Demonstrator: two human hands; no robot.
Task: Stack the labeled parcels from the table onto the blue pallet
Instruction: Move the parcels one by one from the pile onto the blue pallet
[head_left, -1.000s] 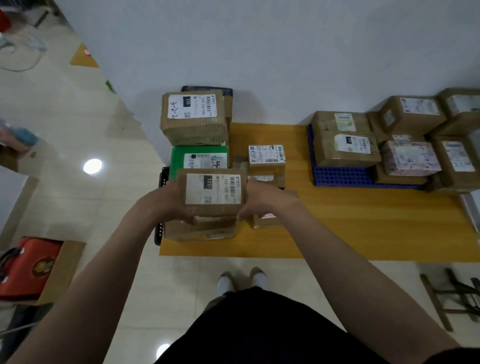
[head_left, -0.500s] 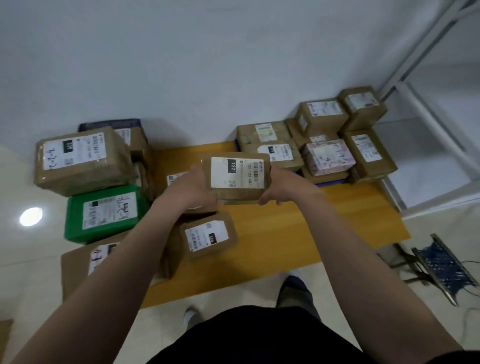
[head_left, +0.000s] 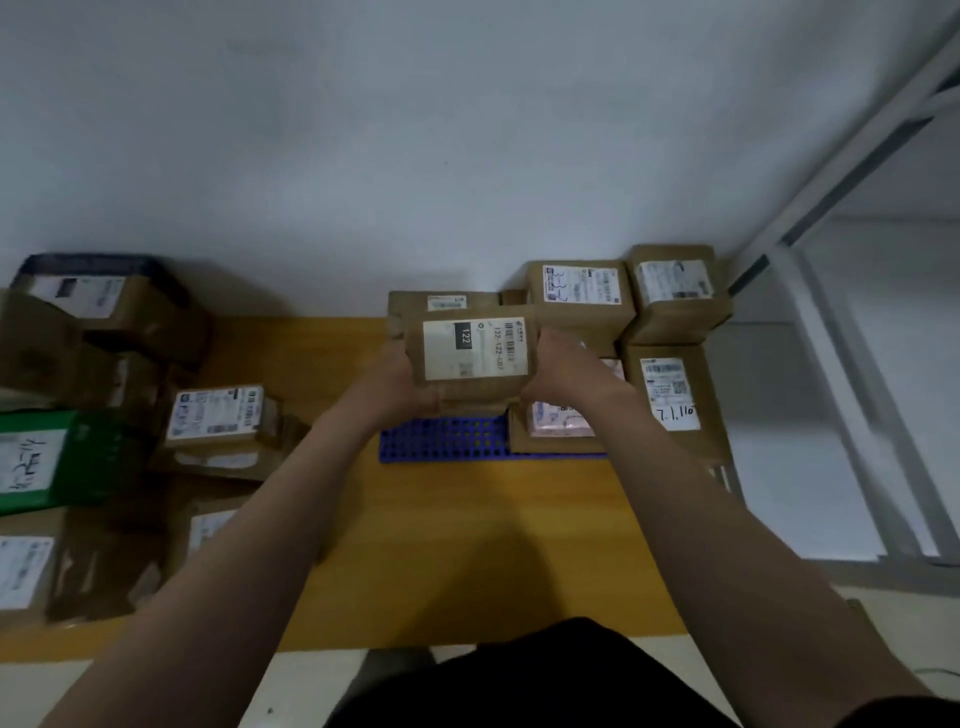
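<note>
**Mia:** Where is the box?

**Tom:** The parcel marked 122 (head_left: 470, 353) is up in the air. The left hand (head_left: 401, 385) holds its left end and the right hand (head_left: 565, 374) holds its right end. The fingers curl round the sides, so the hands are as far apart as the box is long.

**Mia:** Which way does the box lie?

**Tom:** Its long side goes from left to right, from one hand to the other. The white label faces up.

**Mia:** Where is the blue pallet?

**Tom:** The blue pallet (head_left: 441, 441) is on the yellow table (head_left: 467, 530). It is under the box and a bit nearer to the person. Its bare blue part is on the left, just below the left hand.

**Mia:** What is on the right?

**Tom:** A pink parcel (head_left: 556, 421) sits just beside the bare part, below the right hand. A brown parcel with writing on it (head_left: 670, 395) is next to that. More brown ones are at the back by the wall, like this back parcel (head_left: 576, 291).

**Mia:** So where can the box go?

**Tom:** I think down, and a little toward the person. The bare spot is on the left, so the left hand is nearer to it. The right hand has little room, because the pink parcel is close.

**Mia:** Does the box touch anything below?

**Tom:** I cannot tell. The box hides what is under it.

**Mia:** Are more boxes waiting?

**Tom:** Yes. A green parcel (head_left: 52, 457) and some brown ones lie well off to the left.
</note>
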